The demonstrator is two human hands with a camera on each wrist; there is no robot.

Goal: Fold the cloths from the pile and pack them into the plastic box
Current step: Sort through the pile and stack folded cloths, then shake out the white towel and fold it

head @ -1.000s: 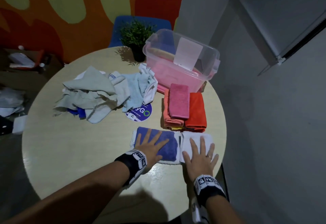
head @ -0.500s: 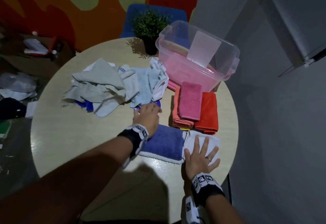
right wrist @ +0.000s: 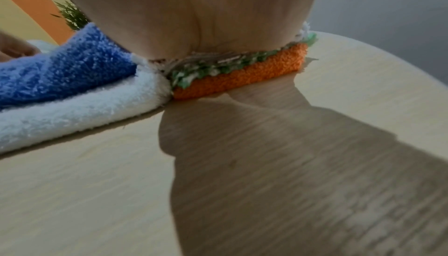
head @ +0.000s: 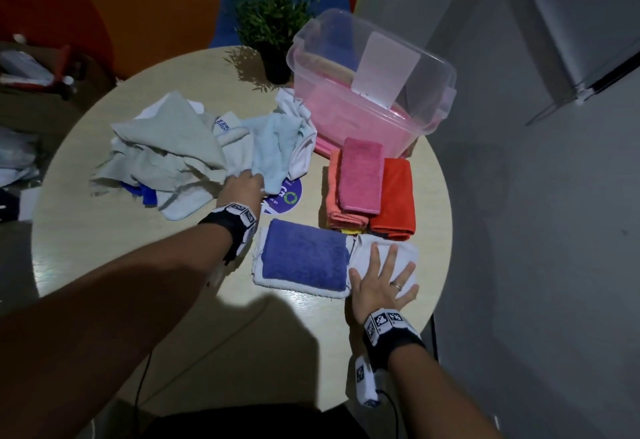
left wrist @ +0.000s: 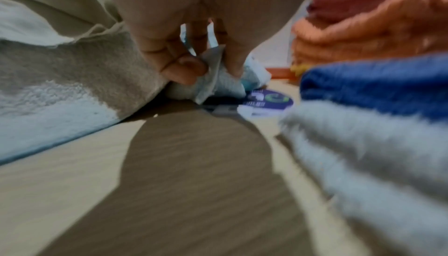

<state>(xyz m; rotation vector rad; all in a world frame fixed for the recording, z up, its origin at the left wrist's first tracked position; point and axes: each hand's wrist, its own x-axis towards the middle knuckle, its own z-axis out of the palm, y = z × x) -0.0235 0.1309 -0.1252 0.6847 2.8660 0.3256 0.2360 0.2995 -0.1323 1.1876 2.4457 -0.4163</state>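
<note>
Pinched between thumb and fingertips of the left hand (left wrist: 194, 35) is the near edge of a pale blue cloth (head: 277, 148), at the front of the loose pile (head: 166, 158) on the round table (head: 86, 265). The pinch is narrow, taking one thin hem with the rest of the cloth bunched just beyond the fingers. Right of the pinch a round purple sticker (head: 287, 198) shows on the tabletop, partly under the cloth; further right stands the stack of folded pink and orange cloths (head: 370, 189), and beyond that, away from the person, the clear plastic box (head: 429, 106) with pink cloth already inside.

Nearer the person than the pinch lies a folded blue cloth (head: 304, 255) on a white towel (head: 294, 284). The right hand (head: 381, 283) lies flat with fingers spread on a folded white cloth (head: 405, 251) touching that towel's right end, pressing it rather than gripping (the right wrist view shows orange and green layers under the palm).

The blue cloth looks light, limp and soft, so it should come away with little force, though it lies tangled with the grey and white cloths to the left of the pinch and may drag them along. A hold at a corner or along the hem, as now, seems best; a second corner would be needed to spread it flat for folding.
</note>
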